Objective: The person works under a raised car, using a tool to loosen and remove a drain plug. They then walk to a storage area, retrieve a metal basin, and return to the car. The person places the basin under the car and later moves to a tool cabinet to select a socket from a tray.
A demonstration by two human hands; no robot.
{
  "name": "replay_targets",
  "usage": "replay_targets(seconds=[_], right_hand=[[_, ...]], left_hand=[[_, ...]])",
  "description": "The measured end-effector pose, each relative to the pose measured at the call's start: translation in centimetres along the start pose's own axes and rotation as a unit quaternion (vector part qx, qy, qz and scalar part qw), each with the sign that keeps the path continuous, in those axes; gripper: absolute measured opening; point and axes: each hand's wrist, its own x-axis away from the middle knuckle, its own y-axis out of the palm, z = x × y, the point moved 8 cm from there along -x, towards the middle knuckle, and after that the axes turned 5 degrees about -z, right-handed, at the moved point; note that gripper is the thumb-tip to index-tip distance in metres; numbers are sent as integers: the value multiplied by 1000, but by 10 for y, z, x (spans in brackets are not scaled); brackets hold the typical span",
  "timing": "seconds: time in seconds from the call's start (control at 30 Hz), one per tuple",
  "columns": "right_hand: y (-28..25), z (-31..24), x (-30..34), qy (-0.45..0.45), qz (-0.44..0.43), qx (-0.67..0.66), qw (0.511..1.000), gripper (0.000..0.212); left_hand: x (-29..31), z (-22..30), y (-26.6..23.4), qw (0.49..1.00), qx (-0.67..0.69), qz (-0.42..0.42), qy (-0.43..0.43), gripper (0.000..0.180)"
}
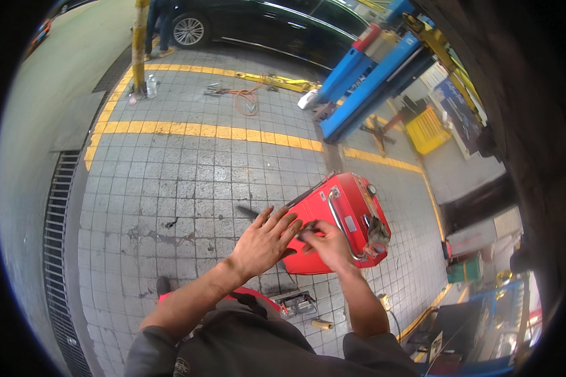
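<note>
In front of my body, my left hand (264,242) is raised with its fingers stretched out and spread. Close beside its fingertips is my right hand (326,244), its thumb and fingers closed together around something small and dark that I cannot make out. Beneath and beyond both hands stands a red wheeled-looking machine (308,257) with a chrome handle (334,210) and a round gauge (371,189). A grey rag-like bundle (377,230) lies on its right end. A dark flat strip (248,212) sticks out left of my left fingers.
A black car (270,28) stands at the back, near a blue lift post (365,94) and a yellow lift arm (280,81). An orange hose (248,97) lies on the tiles. A black-and-grey case (299,303) is by my body; a floor grate (61,251) runs along the left.
</note>
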Motion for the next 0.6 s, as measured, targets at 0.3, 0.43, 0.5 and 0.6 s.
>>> replay_targets(seconds=[0.3,0.43,0.5,0.6], right_hand=[[138,-22,29,58,-133,-59,988,18],[159,-29,25,104,-156,-155,970,25],[153,-57,21,36,-118,-162,979,25],[123,-121,15,-64,-7,-121,991,26]], left_hand=[[97,-39,-46,998,26,-59,2,33],[113,-46,-70,998,8,-57,14,36],[119,-44,-84,999,17,-35,38,35],[131,-51,-97,997,65,-9,34,32]])
